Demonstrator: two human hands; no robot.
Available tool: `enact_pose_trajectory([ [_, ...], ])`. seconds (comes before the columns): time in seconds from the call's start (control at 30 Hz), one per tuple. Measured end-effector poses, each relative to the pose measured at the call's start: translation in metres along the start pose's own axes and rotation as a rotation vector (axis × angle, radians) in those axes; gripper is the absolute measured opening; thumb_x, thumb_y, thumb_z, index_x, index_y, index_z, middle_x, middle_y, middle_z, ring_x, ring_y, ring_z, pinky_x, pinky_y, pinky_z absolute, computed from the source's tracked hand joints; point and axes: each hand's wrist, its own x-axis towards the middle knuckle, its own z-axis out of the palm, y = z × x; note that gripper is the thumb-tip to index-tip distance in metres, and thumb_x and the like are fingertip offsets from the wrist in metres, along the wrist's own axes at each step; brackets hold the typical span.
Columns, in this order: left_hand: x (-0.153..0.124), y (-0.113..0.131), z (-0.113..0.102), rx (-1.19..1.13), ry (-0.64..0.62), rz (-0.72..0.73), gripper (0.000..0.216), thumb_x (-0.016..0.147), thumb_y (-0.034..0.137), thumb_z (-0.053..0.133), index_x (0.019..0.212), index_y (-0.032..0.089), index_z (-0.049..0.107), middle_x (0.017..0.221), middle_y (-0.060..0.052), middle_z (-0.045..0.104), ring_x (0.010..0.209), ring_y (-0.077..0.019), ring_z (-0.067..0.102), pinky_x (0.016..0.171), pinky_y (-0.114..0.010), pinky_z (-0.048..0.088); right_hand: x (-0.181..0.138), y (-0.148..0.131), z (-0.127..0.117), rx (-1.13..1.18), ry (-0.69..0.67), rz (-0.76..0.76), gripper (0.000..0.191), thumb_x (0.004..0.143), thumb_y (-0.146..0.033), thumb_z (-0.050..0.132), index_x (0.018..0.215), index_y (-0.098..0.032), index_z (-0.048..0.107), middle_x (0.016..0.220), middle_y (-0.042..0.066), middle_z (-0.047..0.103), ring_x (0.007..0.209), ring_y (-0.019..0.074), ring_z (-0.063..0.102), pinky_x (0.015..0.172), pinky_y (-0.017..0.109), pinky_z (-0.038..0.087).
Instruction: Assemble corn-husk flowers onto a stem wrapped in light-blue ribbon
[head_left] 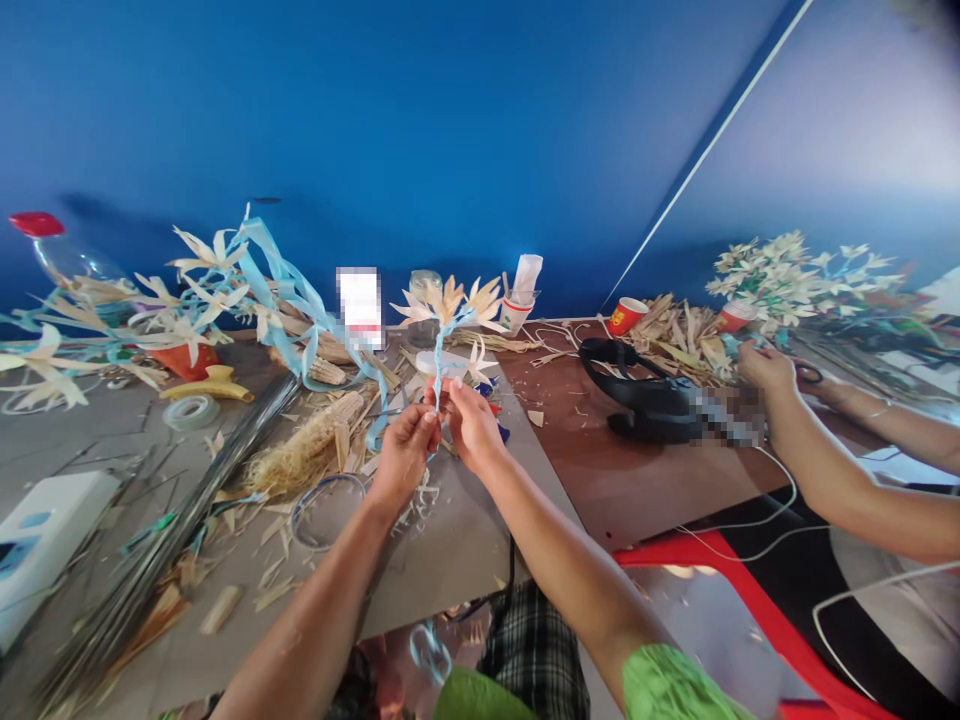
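Observation:
My left hand (405, 445) and my right hand (471, 425) meet above the grey table (450, 540), both pinched on the light blue wrapped stem (438, 365) of a corn-husk flower sprig (450, 300). The sprig stands upright, its pale husk petals spread at the top. Fingers of both hands are closed round the stem's lower end.
Husk flowers with blue ribbon (225, 280), a dried corn cob (322, 425), wire bundles (187, 500), a tape roll (191, 412) and husk scraps lie left. Cups (517, 310) stand behind. Another person's arms (825, 470) reach over the brown table (600, 470) near a black headset (645, 400).

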Motion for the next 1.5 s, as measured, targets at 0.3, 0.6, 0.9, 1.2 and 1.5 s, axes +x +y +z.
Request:
enact_pose_trajectory([
  [0.3, -0.001, -0.002, 0.002, 0.039, -0.027, 0.011, 0.034, 0.075, 0.048, 0.064, 0.067, 0.016, 0.055, 0.053, 0.004, 0.047, 0.049, -0.0074, 0.038, 0.049, -0.022, 0.030, -0.004, -0.006, 0.004, 0.118, 0.114, 0.013, 0.030, 0.062, -0.033, 0.075, 0.068, -0.020, 0.049, 0.060, -0.006, 0.052, 0.045, 0.0060, 0.043, 0.038, 0.019, 0.036],
  [0.6, 0.001, -0.007, -0.001, -0.130, -0.078, -0.070, 0.028, 0.076, 0.043, 0.065, 0.071, 0.016, 0.059, 0.054, 0.003, 0.049, 0.051, -0.0082, 0.041, 0.052, -0.022, 0.032, -0.005, -0.010, 0.001, 0.239, -0.034, 0.204, 0.030, 0.068, -0.045, 0.069, 0.073, -0.018, 0.061, 0.047, -0.007, 0.045, 0.035, 0.0082, 0.039, 0.033, 0.023, 0.035],
  [0.9, 0.006, 0.003, -0.013, -0.019, 0.151, -0.004, 0.032, 0.075, 0.044, 0.066, 0.094, 0.019, 0.068, 0.090, -0.003, 0.067, 0.080, -0.0147, 0.058, 0.077, -0.027, 0.044, -0.001, -0.002, -0.003, 0.014, 0.049, -0.025, 0.029, 0.070, -0.045, 0.069, 0.062, -0.017, 0.063, 0.059, -0.002, 0.055, 0.060, 0.0108, 0.047, 0.061, 0.025, 0.040],
  [1.2, 0.009, 0.019, -0.023, -0.378, -0.152, -0.166, 0.026, 0.070, 0.038, 0.070, 0.072, 0.013, 0.063, 0.057, -0.001, 0.057, 0.051, -0.0115, 0.052, 0.053, -0.026, 0.043, -0.007, -0.008, -0.007, 0.192, -0.302, 0.402, 0.026, 0.064, -0.038, 0.078, 0.068, -0.015, 0.064, 0.060, 0.000, 0.061, 0.060, 0.0111, 0.055, 0.060, 0.024, 0.044],
  [1.5, 0.010, 0.015, -0.026, -0.290, -0.049, -0.143, 0.026, 0.066, 0.034, 0.074, 0.067, 0.015, 0.056, 0.050, 0.003, 0.053, 0.044, -0.0077, 0.046, 0.048, -0.022, 0.036, -0.011, -0.001, -0.001, -0.064, -0.267, 0.219, 0.026, 0.067, -0.040, 0.073, 0.065, -0.017, 0.063, 0.061, -0.002, 0.058, 0.060, 0.0111, 0.050, 0.062, 0.025, 0.042],
])
